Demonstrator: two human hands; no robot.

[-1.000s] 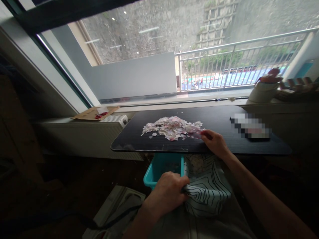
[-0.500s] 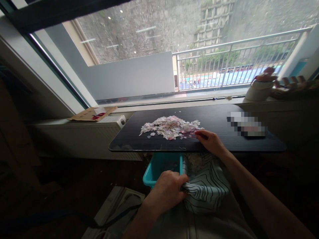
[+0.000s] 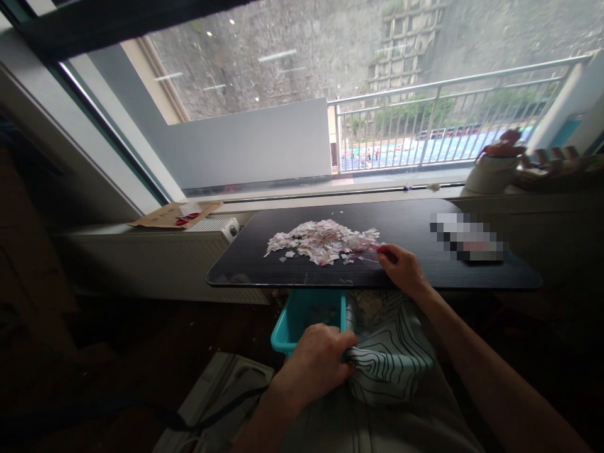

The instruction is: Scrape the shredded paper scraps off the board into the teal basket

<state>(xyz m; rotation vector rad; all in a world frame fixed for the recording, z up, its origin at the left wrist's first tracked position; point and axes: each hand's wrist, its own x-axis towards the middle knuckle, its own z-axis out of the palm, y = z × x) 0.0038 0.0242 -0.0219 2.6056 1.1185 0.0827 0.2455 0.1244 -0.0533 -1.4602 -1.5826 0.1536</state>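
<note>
A heap of small torn paper scraps (image 3: 321, 239), white with some pink, lies on the dark tabletop (image 3: 264, 270). At its right edge my right hand (image 3: 401, 267) pinches a thin, see-through pinkish flat piece (image 3: 365, 253), whose far end lies among the scraps. Below the table edge, my left hand (image 3: 321, 352) is closed on the gathered rim of a pale cloth bag with wavy black lines (image 3: 396, 365). Pale scraps (image 3: 370, 305) show inside the bag's mouth. Just left of the bag stands a turquoise bin (image 3: 283, 336) with some dim contents.
A pixelated object (image 3: 467, 238) lies on the table's right side. Beyond the table run a window sill and a white radiator (image 3: 189, 258), with a brown paper envelope (image 3: 165, 217) on top. A white pot (image 3: 493, 170) stands on the sill. Boxy white items (image 3: 212, 384) are low left.
My right hand has shifted slightly to the right with the flat pinkish piece, away from the heap. My left hand and the bag stay put.
</note>
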